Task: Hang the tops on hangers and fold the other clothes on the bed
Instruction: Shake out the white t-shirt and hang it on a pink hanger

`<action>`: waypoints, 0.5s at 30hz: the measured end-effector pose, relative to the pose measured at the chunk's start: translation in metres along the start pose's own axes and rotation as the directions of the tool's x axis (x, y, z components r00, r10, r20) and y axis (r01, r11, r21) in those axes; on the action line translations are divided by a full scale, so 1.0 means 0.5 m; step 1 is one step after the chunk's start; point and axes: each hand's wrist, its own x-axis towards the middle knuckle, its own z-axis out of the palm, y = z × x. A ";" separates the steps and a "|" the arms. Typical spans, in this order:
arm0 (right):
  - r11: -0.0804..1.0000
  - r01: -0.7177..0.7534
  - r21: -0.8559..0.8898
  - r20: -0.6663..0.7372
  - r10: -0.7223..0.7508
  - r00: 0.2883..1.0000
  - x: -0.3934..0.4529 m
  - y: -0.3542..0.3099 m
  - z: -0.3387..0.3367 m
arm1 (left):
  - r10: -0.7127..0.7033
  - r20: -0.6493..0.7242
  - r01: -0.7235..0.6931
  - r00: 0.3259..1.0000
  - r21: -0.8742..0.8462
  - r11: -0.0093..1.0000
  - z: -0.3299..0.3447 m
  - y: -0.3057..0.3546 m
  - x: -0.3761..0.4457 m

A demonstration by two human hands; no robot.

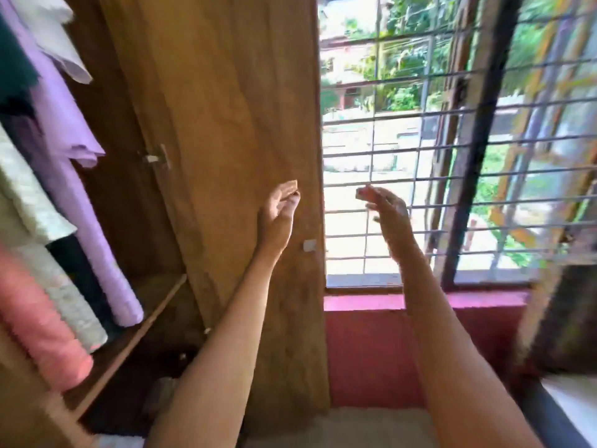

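Several tops hang inside the open wardrobe at the far left: a lilac top [69, 150], a white one [55, 30], a dark green one [14, 59], a pale patterned one [29, 195] and a pink one [42, 331]. My left hand [277, 211] is raised in front of the open wardrobe door [226, 124], fingers loosely bent, holding nothing. Raised beside it before the window, my right hand [386, 215] has its fingers relaxed and holds nothing. No hanger shows in either hand. The picture is blurred by movement.
The wooden wardrobe door stands open between the clothes and a barred window [420, 156]. A red sill wall [371, 350] runs below the window. A wooden shelf edge [139, 337] lies under the hanging clothes. A pale surface [355, 428] shows at the bottom.
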 end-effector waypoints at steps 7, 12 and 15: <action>0.973 -0.156 -0.168 -0.257 0.110 0.960 -0.190 0.009 -0.395 | -0.147 0.341 0.202 0.929 -0.131 0.971 0.395 0.028 -0.182; 0.921 -0.303 -0.244 -0.497 0.149 0.855 -0.373 -0.042 -0.687 | -0.188 0.540 0.307 0.821 -0.139 0.942 0.680 0.071 -0.356; 0.886 -0.391 -0.248 -0.622 0.164 0.766 -0.482 -0.073 -0.826 | -0.165 0.634 0.324 0.755 -0.142 0.935 0.820 0.100 -0.462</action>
